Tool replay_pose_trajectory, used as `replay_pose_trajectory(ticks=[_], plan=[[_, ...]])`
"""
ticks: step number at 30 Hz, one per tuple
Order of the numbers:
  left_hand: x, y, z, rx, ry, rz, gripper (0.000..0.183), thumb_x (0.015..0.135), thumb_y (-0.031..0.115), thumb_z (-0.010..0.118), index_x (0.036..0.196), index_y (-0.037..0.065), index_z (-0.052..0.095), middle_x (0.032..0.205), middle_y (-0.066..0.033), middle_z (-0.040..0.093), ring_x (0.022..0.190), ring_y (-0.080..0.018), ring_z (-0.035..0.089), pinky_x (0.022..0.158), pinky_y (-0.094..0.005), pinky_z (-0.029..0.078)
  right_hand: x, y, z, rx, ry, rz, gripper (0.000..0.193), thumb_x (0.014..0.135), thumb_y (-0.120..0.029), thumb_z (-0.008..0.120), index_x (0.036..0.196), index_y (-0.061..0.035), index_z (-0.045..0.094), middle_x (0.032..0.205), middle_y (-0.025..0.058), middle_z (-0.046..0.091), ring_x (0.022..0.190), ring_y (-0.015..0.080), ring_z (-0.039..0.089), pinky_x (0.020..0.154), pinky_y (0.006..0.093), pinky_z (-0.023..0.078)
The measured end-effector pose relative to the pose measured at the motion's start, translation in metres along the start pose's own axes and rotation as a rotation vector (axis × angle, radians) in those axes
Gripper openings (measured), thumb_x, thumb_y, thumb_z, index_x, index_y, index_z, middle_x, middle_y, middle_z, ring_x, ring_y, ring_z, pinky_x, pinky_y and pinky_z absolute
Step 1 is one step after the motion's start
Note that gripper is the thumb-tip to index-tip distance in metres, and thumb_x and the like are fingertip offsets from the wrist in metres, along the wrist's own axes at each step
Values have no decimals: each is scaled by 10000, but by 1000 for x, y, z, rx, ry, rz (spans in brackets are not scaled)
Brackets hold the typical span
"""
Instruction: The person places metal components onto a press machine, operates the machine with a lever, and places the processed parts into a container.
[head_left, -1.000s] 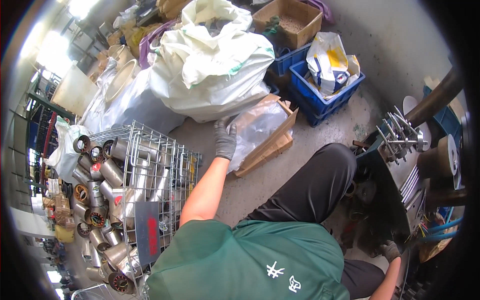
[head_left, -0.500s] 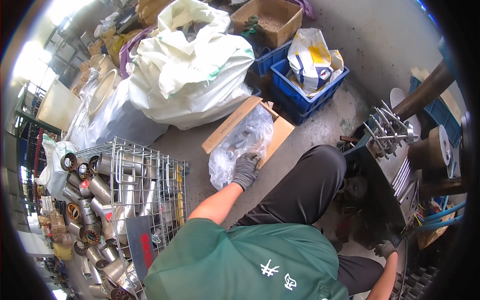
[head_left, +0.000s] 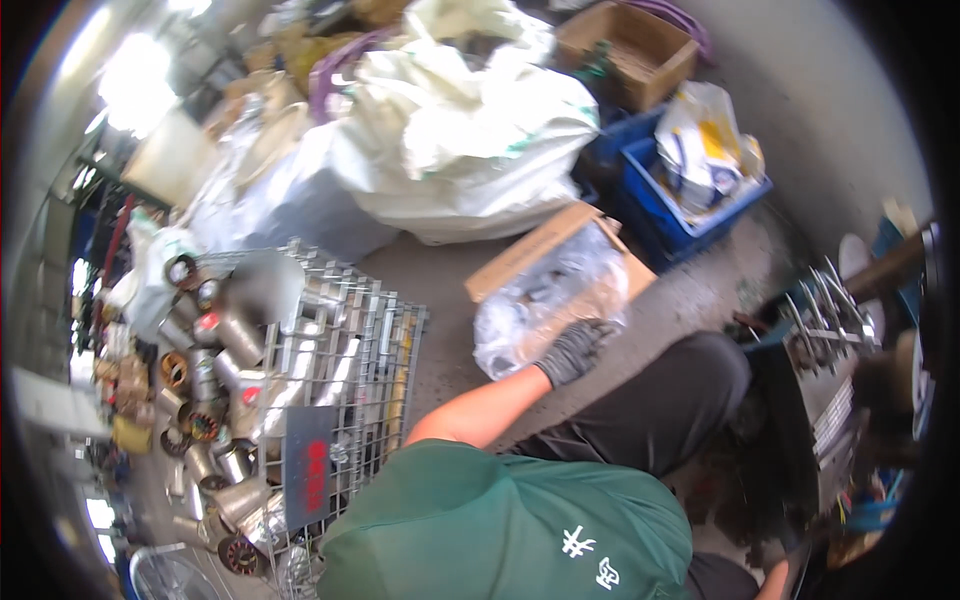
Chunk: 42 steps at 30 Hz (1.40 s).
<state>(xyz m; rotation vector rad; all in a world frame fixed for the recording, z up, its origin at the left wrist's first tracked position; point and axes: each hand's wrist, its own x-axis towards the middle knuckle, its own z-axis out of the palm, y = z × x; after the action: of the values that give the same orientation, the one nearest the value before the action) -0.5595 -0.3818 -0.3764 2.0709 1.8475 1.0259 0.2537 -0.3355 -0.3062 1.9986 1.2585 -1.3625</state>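
An open cardboard box (head_left: 530,252) lies tilted on the floor in front of me. Inside it is a clear plastic bag (head_left: 505,335), crumpled and spilling over the near end, with greyish pieces showing dimly through it. My left hand (head_left: 575,352), in a dark grey glove, is at the box's near right side with its fingers closed on the plastic; the fingertips are blurred. At the lower right my right forearm (head_left: 775,580) reaches down beside the dark machine (head_left: 790,440). The right hand's fingers are lost in shadow and blur.
A wire cage (head_left: 385,350) full of metal cylinders (head_left: 240,335) stands at my left. Beyond the box sit a large white sack (head_left: 470,150) and a blue crate (head_left: 690,235) with a bag in it. Upright metal rods (head_left: 825,315) stick up at the right.
The whole view has swung, so the scene sits further right and lower. My left hand stays at the box, and the plastic now spreads further over its right side. My right hand is less visible.
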Motion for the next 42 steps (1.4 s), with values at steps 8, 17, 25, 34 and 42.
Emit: replay_pose_trajectory(ticks=[8,17,25,34,42], plan=[[-37,5,-63,-259,104,-436,376,932,67,667,1303,11,643,1213,-209,661,1087,-397,660,962,-453,540,0,-186,44,-26,32,-204,357,1085,-327,467,1247,-49,622,999,221,738,780,342,729,614,438,574],[-193,32,-51,-203,77,-688,300,967,201,676,1212,33,715,1106,-197,742,1074,-387,699,943,-442,556,-3,-294,72,-87,-5,-361,362,1079,-340,473,1266,-68,623,1048,205,726,838,334,713,670,437,563],[-293,2,-29,-34,-804,-982,438,907,362,706,1245,85,741,1176,-206,751,1109,-399,705,960,-476,555,-10,-315,77,-103,-4,-402,367,1074,-351,479,1283,-86,623,1091,191,714,891,327,699,720,435,554],[-342,10,-13,-218,-849,-1068,396,905,349,714,1189,77,764,1151,-209,756,1101,-410,709,961,-488,559,-13,-316,75,-102,3,-404,375,1068,-363,486,1302,-105,624,1140,175,702,950,319,682,776,434,543],[-336,20,-20,-191,-818,-1116,390,907,344,713,1183,72,764,1146,-213,756,1093,-413,711,958,-489,560,-14,-312,71,-107,3,-407,384,1063,-374,492,1319,-122,625,1184,161,691,1002,312,668,826,433,534]])
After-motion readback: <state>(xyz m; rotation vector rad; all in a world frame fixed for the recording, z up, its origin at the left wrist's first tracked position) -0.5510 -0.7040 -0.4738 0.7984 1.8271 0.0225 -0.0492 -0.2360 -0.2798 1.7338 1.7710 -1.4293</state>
